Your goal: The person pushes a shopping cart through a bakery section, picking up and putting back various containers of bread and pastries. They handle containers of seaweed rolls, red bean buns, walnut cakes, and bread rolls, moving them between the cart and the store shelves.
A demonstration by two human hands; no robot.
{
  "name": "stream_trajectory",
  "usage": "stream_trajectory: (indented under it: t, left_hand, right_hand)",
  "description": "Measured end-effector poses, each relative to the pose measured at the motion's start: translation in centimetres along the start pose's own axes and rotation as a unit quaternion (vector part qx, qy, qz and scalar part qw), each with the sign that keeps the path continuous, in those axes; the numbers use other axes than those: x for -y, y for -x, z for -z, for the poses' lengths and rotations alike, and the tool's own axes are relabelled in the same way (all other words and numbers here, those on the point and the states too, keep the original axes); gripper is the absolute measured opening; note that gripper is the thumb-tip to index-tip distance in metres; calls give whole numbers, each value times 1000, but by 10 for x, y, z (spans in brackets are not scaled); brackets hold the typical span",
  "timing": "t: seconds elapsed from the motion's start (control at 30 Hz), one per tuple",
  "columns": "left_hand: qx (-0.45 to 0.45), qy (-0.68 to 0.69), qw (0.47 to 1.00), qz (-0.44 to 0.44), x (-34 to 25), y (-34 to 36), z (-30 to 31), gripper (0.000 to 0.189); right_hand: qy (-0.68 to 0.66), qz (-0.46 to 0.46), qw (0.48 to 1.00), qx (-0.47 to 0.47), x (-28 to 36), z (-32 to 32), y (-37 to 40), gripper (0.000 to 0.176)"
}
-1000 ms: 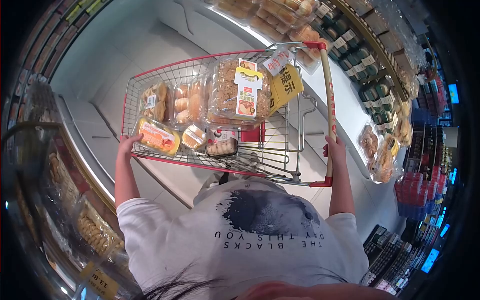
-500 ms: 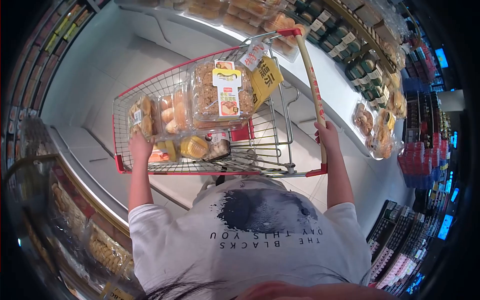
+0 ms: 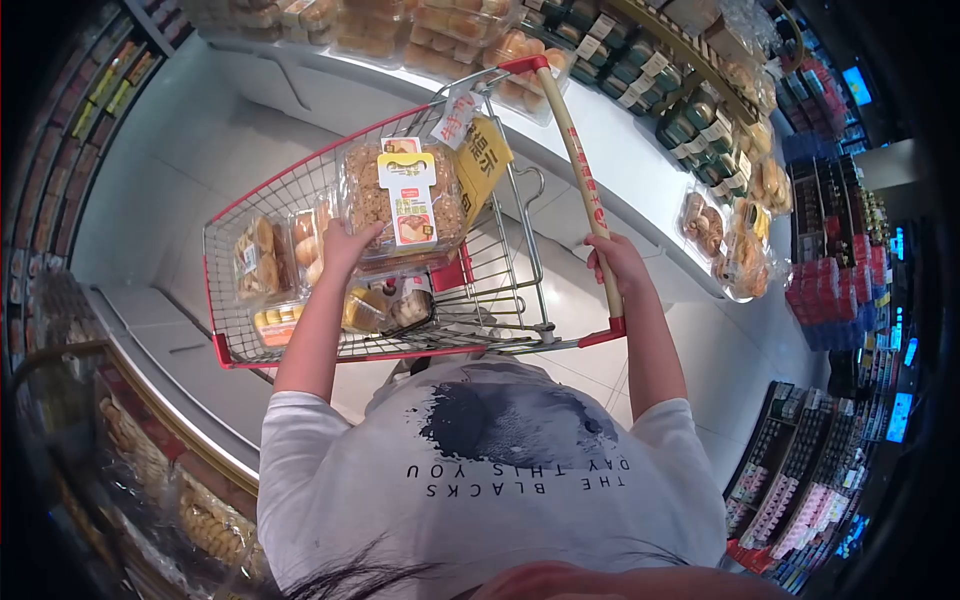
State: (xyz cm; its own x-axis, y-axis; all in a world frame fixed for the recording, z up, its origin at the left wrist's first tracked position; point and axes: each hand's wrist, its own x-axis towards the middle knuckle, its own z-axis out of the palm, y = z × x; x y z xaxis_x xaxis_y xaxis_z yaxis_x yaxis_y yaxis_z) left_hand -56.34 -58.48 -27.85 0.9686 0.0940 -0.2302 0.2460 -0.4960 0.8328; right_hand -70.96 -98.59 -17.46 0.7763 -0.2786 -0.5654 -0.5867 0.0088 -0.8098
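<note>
Bakery aisle, white display counter along the far side, pale floor tiles past the front of the shopping cart. Left hand has shifted from the front rim to the large bread box, so that hand is now at goods, not cart; fingers at the box's near edge (can't tell if gripping). Right hand curled around the cart handle. Box sits mid-cart; smaller packs crowd its front side, wire grid shows handle-side. Counter edge near handle's far end.
</note>
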Motion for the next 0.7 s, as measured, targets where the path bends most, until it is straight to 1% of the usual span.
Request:
stream_trajectory:
  t: [0.1,0.13,0.27,0.37,0.4,0.5,0.63,0.7]
  left_hand:
    - [-22,59,998,-2,-11,4,10,78]
    - [-27,77,997,-5,-13,5,14,77]
    - [-57,93,994,-24,-15,7,25,75]
    - [-109,131,985,-18,-46,40,33,72]
    - [-161,107,978,-72,8,8,29,67]
    - [-224,218,948,-67,11,38,36,61]
    - [-190,379,906,-1,12,91,66,46]
    - [-162,448,878,36,3,139,80,38]
  right_hand:
    - [-11,1,1000,-11,1,-2,0,23]
    - [-23,-1,1000,0,3,-3,2,23]
    - [-37,5,999,4,-1,-6,1,24]
    - [-53,26,998,19,-8,-7,-3,25]
    - [-56,30,998,26,-9,-8,-4,25]
    - [-63,38,996,47,-16,-2,-3,28]
    - [-81,25,994,70,-24,-6,-7,30]
    - [-83,11,994,73,-21,0,14,29]
